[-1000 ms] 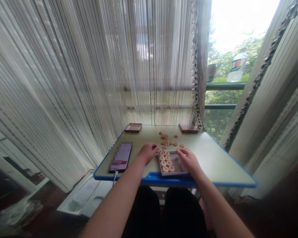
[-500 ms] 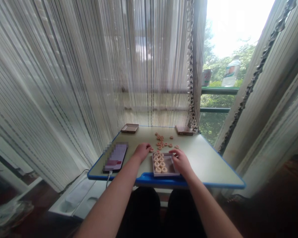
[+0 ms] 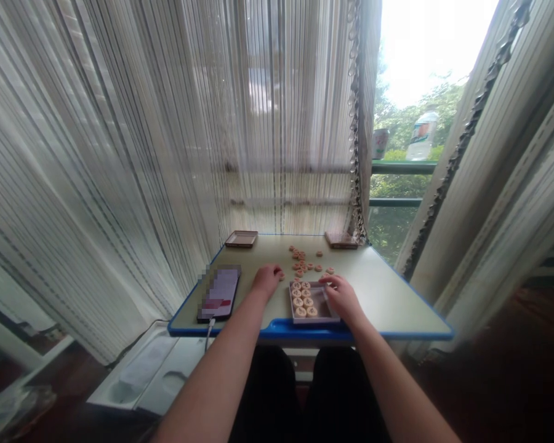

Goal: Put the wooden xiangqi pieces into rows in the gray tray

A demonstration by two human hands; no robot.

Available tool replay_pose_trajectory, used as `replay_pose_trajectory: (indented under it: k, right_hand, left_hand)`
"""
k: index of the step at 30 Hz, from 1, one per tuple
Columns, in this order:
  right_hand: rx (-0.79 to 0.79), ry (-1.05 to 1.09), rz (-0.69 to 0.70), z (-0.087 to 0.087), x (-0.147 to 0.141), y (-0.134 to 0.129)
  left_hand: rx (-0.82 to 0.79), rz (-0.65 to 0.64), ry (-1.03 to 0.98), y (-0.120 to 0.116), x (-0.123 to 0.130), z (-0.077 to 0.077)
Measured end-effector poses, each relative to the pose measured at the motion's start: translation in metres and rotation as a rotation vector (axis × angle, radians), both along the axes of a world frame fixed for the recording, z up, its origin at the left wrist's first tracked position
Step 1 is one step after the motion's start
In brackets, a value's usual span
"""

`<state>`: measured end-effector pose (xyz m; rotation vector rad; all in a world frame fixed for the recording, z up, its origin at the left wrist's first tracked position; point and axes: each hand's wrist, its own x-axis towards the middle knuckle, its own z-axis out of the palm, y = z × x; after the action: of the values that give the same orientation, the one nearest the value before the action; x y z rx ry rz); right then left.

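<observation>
- The box [image 3: 316, 320] sits at the near edge of the table [image 3: 392, 292], with eight set pieces [image 3: 308, 302] in two columns along its left side; its right part is bare.
- Loose pieces [image 3: 310, 266] lie scattered on the table, on the far side of the box.
- I judge the step in hand to be fingering a stray piece [image 3: 281, 277] at the left, before any lift.
- To my mind, the next move calls for a sure grip on that piece by its edges, without knocking the box.
- The left hand [image 3: 266, 282] lies low, left of the box, arm stretched from the near side; its fingers curl toward the stray piece, but I can't tell whether they pinch it.
- The right hand [image 3: 345, 296] is over the box's right side, wrist bent inward, fingers bent toward the far right corner; I can't tell whether they hold anything.
</observation>
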<state>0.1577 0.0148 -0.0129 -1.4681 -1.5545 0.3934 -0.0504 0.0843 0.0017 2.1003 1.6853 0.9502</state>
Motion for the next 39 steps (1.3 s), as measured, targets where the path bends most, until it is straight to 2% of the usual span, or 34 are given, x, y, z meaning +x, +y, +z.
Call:
replay_pose_trajectory:
  k: [5,11,14,21,25,28,30,32,36,39]
  right_hand:
    - [-0.035,-0.009,-0.02,0.004,0.002,-0.006]
    - [-0.053,0.005,-0.01,0.001,0.005,-0.005]
    - [-0.041,0.002,0.02,-0.001,0.005,-0.003]
    - [-0.023,-0.008,0.033,-0.004,0.004,-0.002]
    - [-0.002,-0.066,0.004,-0.004,0.006,0.0]
    - [0.019,-0.227,-0.048,-0.003,0.018,0.012]
    - [-0.028,-0.365,-0.02,-0.003,0.032,0.026]
    - [-0.048,-0.506,0.066,-0.004,0.044,0.043]
    - [-0.181,-0.646,0.148,-0.002,0.055,0.075]
    - [-0.205,-0.667,0.238,0.003,0.049,0.093]
  left_hand:
    - [-0.032,0.014,-0.062,-0.002,0.0,0.001]
    - [-0.034,-0.102,-0.046,-0.001,-0.001,-0.005]
    - [-0.016,-0.114,-0.017,0.001,-0.001,-0.008]
    - [0.016,0.081,0.005,0.006,0.001,-0.007]
    - [-0.017,0.13,0.022,0.009,0.0,-0.007]
    - [-0.06,0.124,0.009,0.01,0.0,-0.006]
    - [-0.063,0.115,0.025,0.012,0.001,-0.003]
    - [-0.062,0.122,0.024,0.017,0.003,0.0]
    - [0.02,0.176,0.02,0.045,0.01,0.007]
    - [0.101,0.087,0.067,0.074,0.019,0.007]
